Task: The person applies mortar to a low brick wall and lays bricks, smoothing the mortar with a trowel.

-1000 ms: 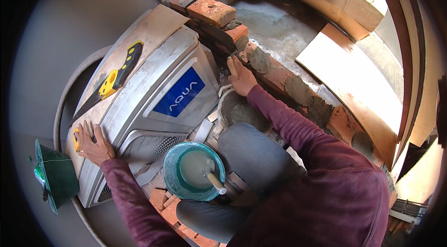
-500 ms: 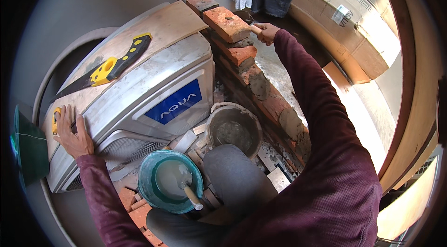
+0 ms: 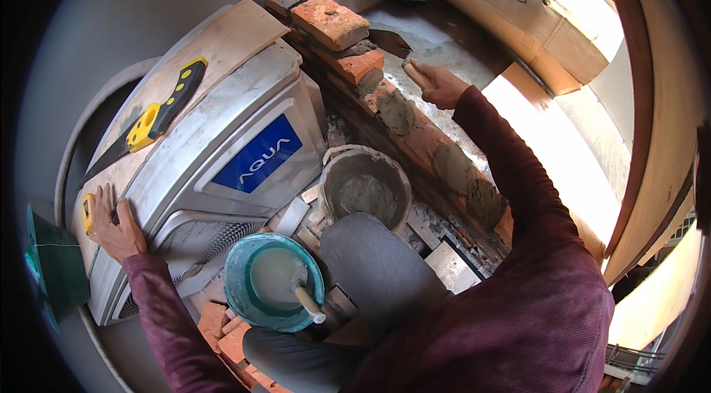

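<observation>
My right hand is closed round the wooden handle of a trowel, on the far side of a low brick wall. The trowel's dark blade lies just right of an orange brick set on top of the wall with grey mortar under it. At the left, my left hand lies with spread fingers on a plywood board over a white air-conditioner unit. A yellow tape measure is right beside its fingers; whether they touch it I cannot tell.
A yellow-and-black handsaw rests on the board. Between my knees and the wall stands a bucket of grey mortar. Nearer is a teal bucket holding cloudy water and a wooden-handled tool. Bricks lie below; cardboard boxes stand far right.
My right hand has drawn the trowel back from the brick, toward the right and nearer me, bringing its blade into sight. My left hand stays on the board. The whole view has shifted slightly.
</observation>
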Demonstrator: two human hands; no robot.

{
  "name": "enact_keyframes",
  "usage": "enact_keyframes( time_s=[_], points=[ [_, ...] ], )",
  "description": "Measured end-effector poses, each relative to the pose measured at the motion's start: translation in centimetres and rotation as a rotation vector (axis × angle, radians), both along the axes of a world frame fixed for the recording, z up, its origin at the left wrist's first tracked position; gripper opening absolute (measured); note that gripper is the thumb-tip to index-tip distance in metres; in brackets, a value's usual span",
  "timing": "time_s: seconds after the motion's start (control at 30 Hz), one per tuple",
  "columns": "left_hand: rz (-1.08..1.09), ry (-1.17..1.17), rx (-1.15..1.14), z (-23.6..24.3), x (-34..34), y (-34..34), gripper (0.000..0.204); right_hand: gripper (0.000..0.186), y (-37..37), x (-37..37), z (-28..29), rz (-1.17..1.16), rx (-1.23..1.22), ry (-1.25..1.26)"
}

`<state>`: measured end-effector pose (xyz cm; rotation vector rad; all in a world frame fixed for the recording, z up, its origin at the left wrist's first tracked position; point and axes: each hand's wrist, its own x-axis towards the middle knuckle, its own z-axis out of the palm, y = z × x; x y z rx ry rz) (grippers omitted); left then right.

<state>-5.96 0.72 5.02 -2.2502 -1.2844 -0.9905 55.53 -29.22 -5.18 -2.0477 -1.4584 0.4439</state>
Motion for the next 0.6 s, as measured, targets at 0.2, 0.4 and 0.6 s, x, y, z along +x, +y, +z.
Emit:
enact_keyframes(
  time_s=[0.2,0.4,0.6],
  points=[
    [0.064,0.052,-0.005,0.7,0.3,-1.2,0.041,0.066,-8.6,-6.9,3.5,-0.326,0.076,0.694],
    [0.073,0.068,0.014,0.6,0.3,-1.2,0.040,0.020,-4.4,-11.5,-0.9,-0.343,0.446,1.574],
    [0.064,0.010,-0.019,1.0,0.7,-1.6,0.038,0.021,-0.8,-13.2,1.1,-0.512,0.476,1.503]
  ],
)
